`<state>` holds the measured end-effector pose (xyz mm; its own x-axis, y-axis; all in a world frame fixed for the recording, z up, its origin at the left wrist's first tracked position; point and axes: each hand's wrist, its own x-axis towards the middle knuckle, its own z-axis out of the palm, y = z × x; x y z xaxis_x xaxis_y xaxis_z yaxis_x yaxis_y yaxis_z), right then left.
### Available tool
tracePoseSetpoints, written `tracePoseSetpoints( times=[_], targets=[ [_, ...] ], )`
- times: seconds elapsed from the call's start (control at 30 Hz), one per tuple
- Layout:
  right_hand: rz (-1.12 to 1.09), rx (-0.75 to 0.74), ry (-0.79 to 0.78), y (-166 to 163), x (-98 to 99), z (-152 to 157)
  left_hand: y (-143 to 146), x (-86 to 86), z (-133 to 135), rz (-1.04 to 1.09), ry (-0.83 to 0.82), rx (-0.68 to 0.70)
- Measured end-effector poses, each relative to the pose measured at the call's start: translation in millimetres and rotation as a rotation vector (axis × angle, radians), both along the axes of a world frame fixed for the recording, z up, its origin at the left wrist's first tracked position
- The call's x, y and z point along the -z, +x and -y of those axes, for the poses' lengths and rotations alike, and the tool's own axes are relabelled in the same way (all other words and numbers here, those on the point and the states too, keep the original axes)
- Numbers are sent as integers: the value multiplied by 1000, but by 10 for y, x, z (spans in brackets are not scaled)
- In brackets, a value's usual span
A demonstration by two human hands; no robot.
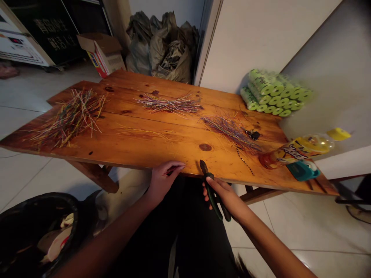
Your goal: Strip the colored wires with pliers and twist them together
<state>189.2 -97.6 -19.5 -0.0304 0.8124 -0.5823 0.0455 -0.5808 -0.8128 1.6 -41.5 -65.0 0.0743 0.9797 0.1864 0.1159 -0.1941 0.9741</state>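
My right hand grips a pair of green-handled pliers at the near edge of the wooden table, jaws pointing up over the board. My left hand rests at the same edge a little to the left, fingers curled round something small and dark that I cannot make out. On the table lie three heaps of thin coloured wires: a large loose one at the far left, one in the middle back, and a purple one to the right.
A stack of green rolls sits at the table's far right. A yellow bottle lies on its side by a teal object. A small black item lies near the purple wires. A black bin stands lower left; cardboard box and sacks behind.
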Motion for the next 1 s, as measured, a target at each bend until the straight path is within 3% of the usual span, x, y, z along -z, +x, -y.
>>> tracePoseSetpoints(
  times=[0.1,0.13,0.23,0.3,0.37,0.5,0.7,0.87,1.0],
  targets=[
    [-7,33,20,-6,15,9,-5,-25,156,-116,-129,-53],
    [-9,42,28,-8,26,4,13,-39,237,-171,-189,11],
    [-2,62,82,-34,74,-40,167,-84,480,-217,-392,386],
    [29,74,125,-67,107,-95,340,-101,570,-80,-522,529],
    [70,90,140,-102,128,-159,523,-92,577,164,-589,584],
    [155,119,169,-126,135,-272,763,-9,475,532,-597,604],
    [243,114,210,-75,168,-354,815,41,458,396,-677,468],
    [231,126,187,-47,190,-348,847,6,492,390,-704,444],
    [216,145,173,-40,198,-318,875,75,501,378,-675,475]
  ],
)
